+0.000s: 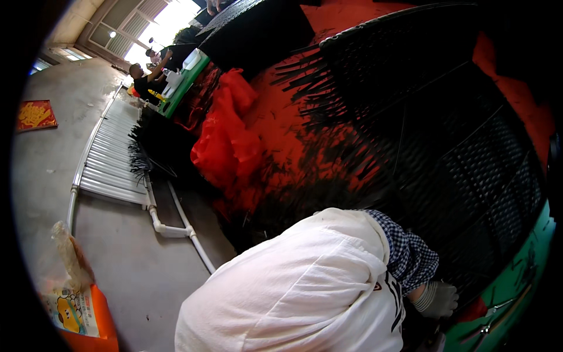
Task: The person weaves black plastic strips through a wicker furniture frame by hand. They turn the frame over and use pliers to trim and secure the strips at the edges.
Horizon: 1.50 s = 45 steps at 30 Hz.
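Lower right, by the green edge: the right hand (437, 299), in a pale knit glove, comes out of a blue-and-white checked sleeve (409, 253) under a bulky white cloth garment (305, 287).
Grip: the gloved fingers curl down against the near border of the panel. Whether they pinch a strip or only rest there I cannot tell.
Left hand: out of sight.
Black woven panel (446, 135): a large sheet of thin black strips laced into a grid over crossing rods. It spreads from the hand up across the right half of the view.
Loose ends: unwoven black strips (305, 76) bristle out along its left edge over the red table covering (275, 117).
Handling, as a guess: light for its size but broad and floppy, springy rather than stiff. The strips look smooth and apt to slide or snag.
Where to hold: probably the finished border or a rod, not the free ends, which would likely pull out.
Green table edge (510, 293): just beside the hand, with black offcuts lying on it.
Nearby: a crumpled red plastic bag (226, 141) and a white ribbed panel (111, 152) on the grey concrete floor (53, 176).
Far back: other people (143, 76) at a green bench.
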### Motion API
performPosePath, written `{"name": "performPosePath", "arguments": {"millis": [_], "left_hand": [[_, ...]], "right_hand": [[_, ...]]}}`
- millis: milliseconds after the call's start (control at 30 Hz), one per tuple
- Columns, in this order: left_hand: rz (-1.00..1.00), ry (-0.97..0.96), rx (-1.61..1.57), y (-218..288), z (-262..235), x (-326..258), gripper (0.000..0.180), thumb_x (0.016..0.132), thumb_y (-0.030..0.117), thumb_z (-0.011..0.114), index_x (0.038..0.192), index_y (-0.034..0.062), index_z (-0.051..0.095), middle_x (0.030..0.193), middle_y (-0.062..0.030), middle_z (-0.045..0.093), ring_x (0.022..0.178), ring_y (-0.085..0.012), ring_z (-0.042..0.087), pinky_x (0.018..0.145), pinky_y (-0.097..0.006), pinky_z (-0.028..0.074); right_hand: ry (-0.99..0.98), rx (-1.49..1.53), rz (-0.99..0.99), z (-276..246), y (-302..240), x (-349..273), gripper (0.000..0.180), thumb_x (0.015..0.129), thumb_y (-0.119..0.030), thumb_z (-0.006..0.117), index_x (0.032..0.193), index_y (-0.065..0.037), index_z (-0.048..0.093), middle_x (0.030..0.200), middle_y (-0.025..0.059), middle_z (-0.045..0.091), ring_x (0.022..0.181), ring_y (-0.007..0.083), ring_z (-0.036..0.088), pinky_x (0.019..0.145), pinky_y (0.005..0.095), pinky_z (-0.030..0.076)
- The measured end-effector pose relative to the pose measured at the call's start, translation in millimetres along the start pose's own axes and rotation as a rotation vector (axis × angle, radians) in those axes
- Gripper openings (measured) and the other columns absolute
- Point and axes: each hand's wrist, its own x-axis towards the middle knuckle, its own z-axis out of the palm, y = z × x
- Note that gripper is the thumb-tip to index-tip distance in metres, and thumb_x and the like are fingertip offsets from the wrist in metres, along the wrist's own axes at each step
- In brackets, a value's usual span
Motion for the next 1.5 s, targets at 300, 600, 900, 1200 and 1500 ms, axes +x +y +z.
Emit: {"name": "performPosePath", "arguments": {"millis": [300,600,900,1200,1500], "left_hand": [[-0.051,0.015,-0.056,5,-26,20,0.035,0.083,0.042,0.074,0.089,0.0076,0.067,0.092,-0.0062,0.062,0.088,-0.024,0.059,0.079,-0.038,0.045],[-0.041,-0.059,-0.102,10,-43,50,0.035,0.086,0.038,0.071,0.094,0.0054,0.065,0.094,-0.0079,0.06,0.091,-0.0254,0.058,0.08,-0.039,0.047],[-0.041,-0.097,-0.047,15,-56,61,0.036,0.089,0.039,0.068,0.096,0.0048,0.065,0.095,-0.0095,0.059,0.093,-0.0276,0.058,0.081,-0.039,0.047],[-0.043,0.025,-0.008,-59,-18,89,0.015,0.081,0.025,0.061,0.079,0.0104,0.064,0.08,-0.0093,0.06,0.077,-0.0266,0.059,0.069,-0.04,0.046],[-0.03,-0.127,-0.115,-127,104,171,0.022,0.085,0.03,0.072,0.088,0.0105,0.063,0.087,-0.0093,0.059,0.086,-0.0295,0.06,0.074,-0.044,0.048]], "right_hand": [[0.079,0.08,-0.01,-20,17,1,0.025,0.08,-0.02,0.085,0.099,-0.008,0.073,0.087,0.0084,0.068,0.075,0.0286,0.067,0.069,0.0391,0.056],[0.081,0.155,0.058,-45,22,3,0.019,0.085,-0.019,0.08,0.097,-0.009,0.069,0.082,0.0116,0.063,0.072,0.0328,0.062,0.066,0.0414,0.052],[0.019,0.125,0.108,-43,43,7,0.026,0.071,-0.01,0.08,0.088,-0.005,0.06,0.082,0.0179,0.058,0.076,0.0405,0.059,0.064,0.0471,0.047],[0.1,0.056,0.202,18,83,64,0.026,0.068,-0.008,0.081,0.085,-0.007,0.06,0.081,0.016,0.06,0.077,0.0375,0.062,0.067,0.0446,0.051],[0.028,0.151,0.34,34,192,121,0.028,0.076,-0.008,0.081,0.096,-0.003,0.062,0.085,0.016,0.061,0.08,0.037,0.063,0.072,0.043,0.052]]}}
